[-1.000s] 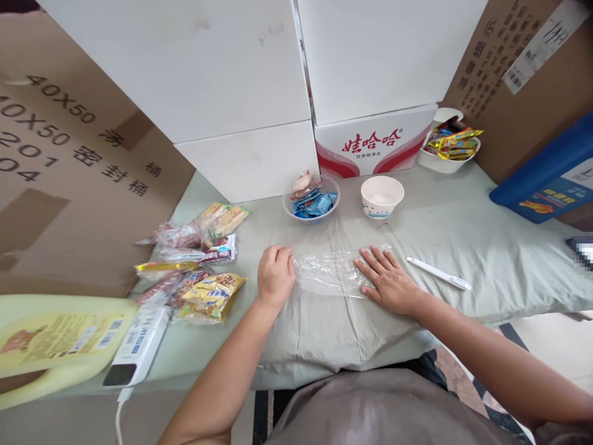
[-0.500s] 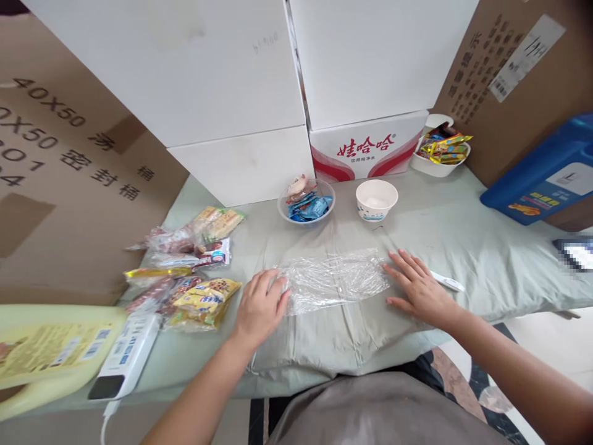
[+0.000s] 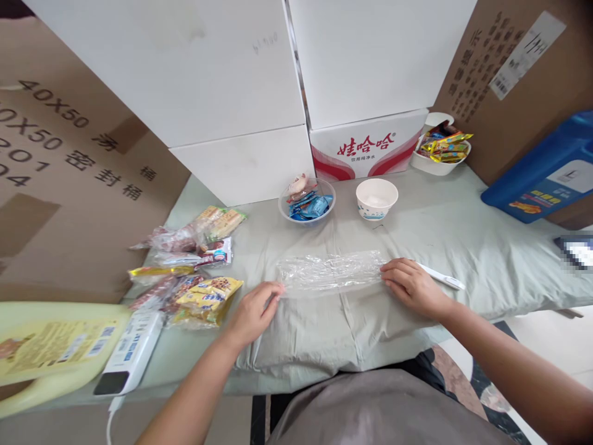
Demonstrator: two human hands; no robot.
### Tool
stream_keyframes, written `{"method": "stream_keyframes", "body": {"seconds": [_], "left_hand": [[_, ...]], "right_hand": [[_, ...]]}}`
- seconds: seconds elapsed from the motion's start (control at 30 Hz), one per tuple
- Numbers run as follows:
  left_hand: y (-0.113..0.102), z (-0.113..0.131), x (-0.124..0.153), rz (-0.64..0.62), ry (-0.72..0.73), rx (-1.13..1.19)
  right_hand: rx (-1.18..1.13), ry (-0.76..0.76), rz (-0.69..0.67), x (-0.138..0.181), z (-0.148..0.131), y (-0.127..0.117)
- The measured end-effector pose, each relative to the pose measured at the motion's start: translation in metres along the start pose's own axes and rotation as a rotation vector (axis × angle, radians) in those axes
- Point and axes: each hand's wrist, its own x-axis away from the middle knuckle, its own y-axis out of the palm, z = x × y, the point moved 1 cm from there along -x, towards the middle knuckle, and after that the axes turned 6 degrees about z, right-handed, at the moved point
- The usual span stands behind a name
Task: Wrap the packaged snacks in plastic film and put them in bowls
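Observation:
A crinkled strip of clear plastic film lies flat across the cloth in front of me. My left hand is closed at its left end, thumb and fingers pinching the edge. At the opposite end, my right hand has its fingers drawn together on the film's edge. A slim white stick-like object lies just beyond the right hand, partly hidden by it. Behind the film stand a clear bowl with blue packets and a white paper bowl.
Several packaged snacks lie at the left, near a white power bank-like device with a cable and a pale yellow jug. At right are a white snack container and a blue bottle. Boxes wall the back.
Both hands have gone from resting with fingers spread to closed at the film's ends. The film's near edge has moved away from me, so the strip looks narrower.

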Motion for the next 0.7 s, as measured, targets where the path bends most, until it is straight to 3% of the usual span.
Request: {"method": "stream_keyframes", "body": {"seconds": [0.17,0.3,0.4,0.53,0.6,0.7], "left_hand": [[0.012,-0.007,-0.036,0.113,-0.366,-0.062],[0.032,-0.012,-0.060,0.101,-0.491,-0.266],[0.035,-0.010,-0.064,0.151,-0.418,-0.397],[0.031,0.011,-0.058,0.339,-0.202,-0.495],[0.038,0.026,-0.055,0.283,-0.053,-0.445],[0.062,0.042,-0.048,0.016,0.099,-0.363]], "right_hand": [[0.035,0.327,0.000,-0.026,0.007,0.014],[0.272,0.481,-0.123,-0.044,0.010,0.034],[0.422,0.428,-0.190,-0.047,0.009,0.037],[0.403,0.225,-0.017,-0.045,-0.002,0.030],[0.335,0.074,0.004,-0.045,-0.009,0.032],[0.238,-0.109,-0.156,-0.042,-0.018,0.044]]}}
